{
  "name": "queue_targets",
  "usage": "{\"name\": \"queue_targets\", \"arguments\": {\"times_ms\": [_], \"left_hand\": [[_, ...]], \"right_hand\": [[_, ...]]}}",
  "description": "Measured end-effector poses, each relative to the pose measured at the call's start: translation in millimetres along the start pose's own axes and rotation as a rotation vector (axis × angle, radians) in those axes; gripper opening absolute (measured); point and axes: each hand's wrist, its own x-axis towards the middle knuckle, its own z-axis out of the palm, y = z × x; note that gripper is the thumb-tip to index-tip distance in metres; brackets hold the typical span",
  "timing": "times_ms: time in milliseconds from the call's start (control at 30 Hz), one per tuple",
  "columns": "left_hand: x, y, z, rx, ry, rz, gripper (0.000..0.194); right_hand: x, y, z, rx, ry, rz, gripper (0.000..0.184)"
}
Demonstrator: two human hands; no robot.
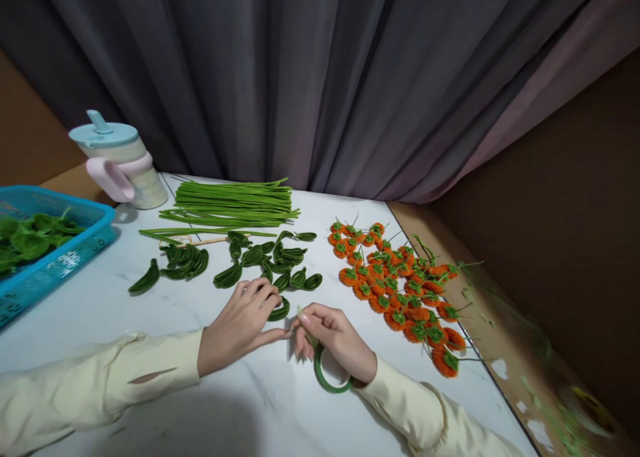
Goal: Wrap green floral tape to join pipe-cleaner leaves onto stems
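Nearest on the tabletop [175,350], a roll of green tape [319,369] lies under the person's right hand [340,340], whose thumb and fingers are closed in a pinch on a pale green strip [299,311]. That strip looks thin, light and easily creased or torn, so it would be best held flat near its end, with little pull. The left hand [240,323] is open, fingers curved and thumb stretched toward the right fingertips; whether it touches the dark green leaf [280,310] just beyond cannot be told. The leaf looks fuzzy, nearly weightless and bendable, probably wire-cored, best taken at its narrow end so the loops keep their shape. More leaves [253,255] lie scattered behind it, with orange flowers [420,315] to the right; their thin tails look like the safer hold, as the heads might crush. Farther off, a bundle of green stems [235,200] seems light and springy, easiest lifted mid-length.
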Motion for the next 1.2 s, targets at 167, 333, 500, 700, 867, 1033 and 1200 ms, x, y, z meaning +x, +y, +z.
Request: {"name": "queue_targets", "arguments": {"times_ms": [167,333,500,700,867,1033,1200], "left_hand": [[5,-1,5.7,-0.009,0.098,0.117,0.017],[5,-8,1.0,-0.085,0.200,0.235,0.024],[4,-12,4.0,-0.061,0.154,0.319,0.026],[3,-10,3.8,-0.002,0.227,0.323,0.027],[3,-8,0.7,0.036,0.294,0.358,0.027],[2,-7,0.5,0.074,0.342,0.370,0.023],[2,-7,-1.0,0.090,0.381,0.400,0.020]], "right_hand": [[0,1,-1,0.006,0.005,0.011,0.036],[-1,1,-2,-0.027,0.009,0.022,0.036],[-1,0,0,-0.072,0.026,0.019,0.036],[-1,-1,3,-0.112,0.053,0.032,0.037],[-1,-1,4,-0.135,0.078,0.031,0.036],[-1,-2,5,-0.128,0.086,0.029,0.032],[-1,-3,5,-0.114,0.087,0.030,0.031]]}}
